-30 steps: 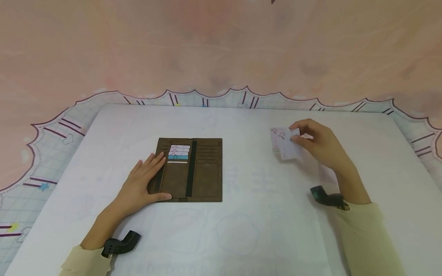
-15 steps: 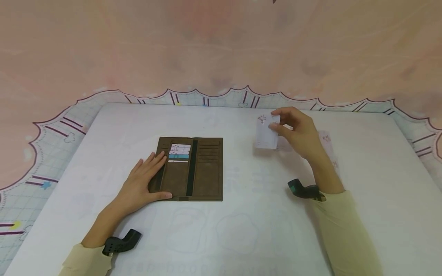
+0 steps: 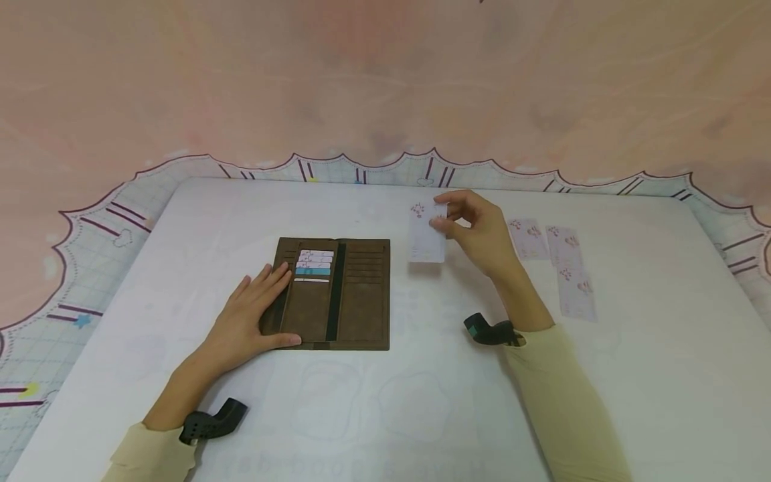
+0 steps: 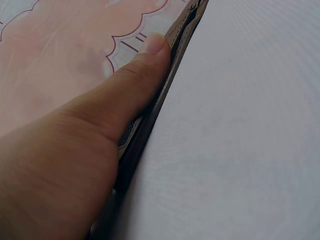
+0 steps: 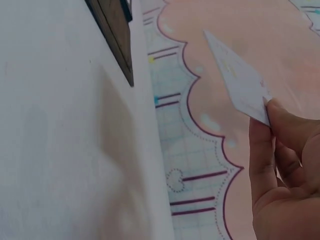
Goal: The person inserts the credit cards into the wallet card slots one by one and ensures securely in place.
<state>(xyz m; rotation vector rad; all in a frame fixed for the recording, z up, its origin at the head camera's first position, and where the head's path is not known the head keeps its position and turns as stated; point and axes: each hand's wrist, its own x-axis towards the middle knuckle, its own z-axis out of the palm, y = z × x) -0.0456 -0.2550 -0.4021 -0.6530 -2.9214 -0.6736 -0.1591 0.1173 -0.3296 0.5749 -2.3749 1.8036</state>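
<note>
A brown wallet (image 3: 364, 308) lies spread open on the white table, a dark band down its middle. Its left panel holds several cards (image 3: 313, 264), white ones and a blue one, in stacked slots; the slots on the right panel show no cards. My left hand (image 3: 247, 328) rests on the wallet's left side, fingers spread, thumb along the bottom edge, as the left wrist view also shows. Between thumb and fingertips my right hand (image 3: 476, 231) pinches a white card (image 3: 426, 234) with small reddish flowers, held above the table right of the wallet. In the right wrist view the card (image 5: 237, 80) tilts upward.
Several similar flowered cards (image 3: 577, 294) lie flat on the table behind and right of my right forearm. The white table (image 3: 391, 428) has a patterned cloth border (image 3: 373, 175) showing past its far edge.
My right hand has carried the pinched card leftward toward the wallet, away from the cards on the table, which now show more fully. The left hand stays on the wallet.
</note>
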